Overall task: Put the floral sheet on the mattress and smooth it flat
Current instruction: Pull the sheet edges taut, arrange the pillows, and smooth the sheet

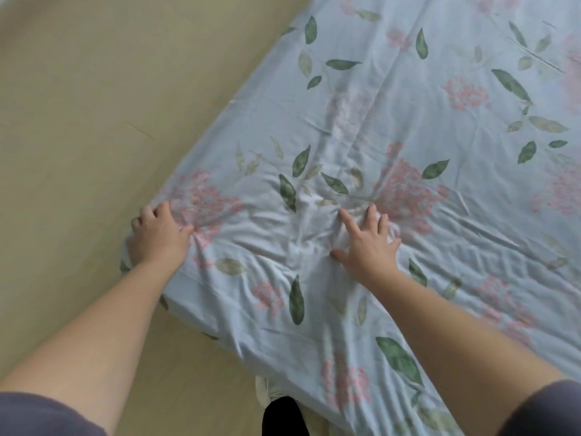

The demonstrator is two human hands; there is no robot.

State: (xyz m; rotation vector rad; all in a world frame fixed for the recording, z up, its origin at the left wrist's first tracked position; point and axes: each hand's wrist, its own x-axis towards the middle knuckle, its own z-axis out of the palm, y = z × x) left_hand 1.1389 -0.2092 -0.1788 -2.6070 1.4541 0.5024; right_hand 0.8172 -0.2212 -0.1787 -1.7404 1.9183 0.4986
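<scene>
The floral sheet (pixel 408 127), pale blue with pink flowers and green leaves, covers the mattress across the right and middle of the view. My left hand (pixel 158 234) rests on the near-left corner, its fingers curled over the sheet's edge with cloth bunched under it. My right hand (pixel 367 240) lies flat on the sheet with fingers spread, pressing on a patch of wrinkles. Creases fan out between the two hands and run to the right. The mattress itself is hidden under the sheet.
A tan floor (pixel 78 121) runs along the left side of the bed. At the bottom edge a black-clad leg (pixel 283 416) shows beside the bed.
</scene>
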